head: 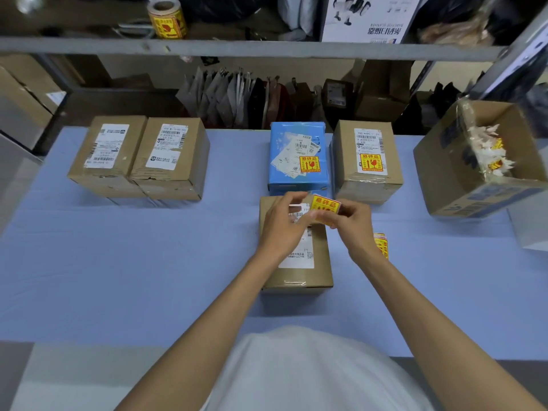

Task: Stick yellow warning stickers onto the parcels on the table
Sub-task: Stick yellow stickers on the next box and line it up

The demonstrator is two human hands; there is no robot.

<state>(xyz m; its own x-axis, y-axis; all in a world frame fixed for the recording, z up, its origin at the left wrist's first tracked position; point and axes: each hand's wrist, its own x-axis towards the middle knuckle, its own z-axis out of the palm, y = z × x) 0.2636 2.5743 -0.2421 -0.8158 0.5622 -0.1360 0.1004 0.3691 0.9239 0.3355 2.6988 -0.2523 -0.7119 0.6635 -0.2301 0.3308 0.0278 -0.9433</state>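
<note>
both hands meet over the middle of the surface. the left hand (284,223) and the right hand (353,226) each pinch the same yellow sticker (324,204), left at its left edge and right at its right. whether the backing is already off i cannot tell.

the sticker hangs right above the far end of the brown parcel (296,277), so the coming move looks like a short drop, not a reach. that parcel's long axis runs from the near edge of the surface toward the far edge, and a white shipping label (299,256) covers much of its top. bare cardboard shows at its near end. both hands are equally near.

toward the far edge, the blue parcel (298,155) and the right-hand brown parcel (366,161) each carry a sticker. the two brown parcels (139,155) near the far left corner, touching side by side, show none, so i judge the job about half done.

a stack of stickers (381,244) lies just beside the parcel's right side, partly hidden by the right wrist. an open carton (480,161) of peeled scraps sits at the right edge. the surface (133,262) to the left gives the widest room.
</note>
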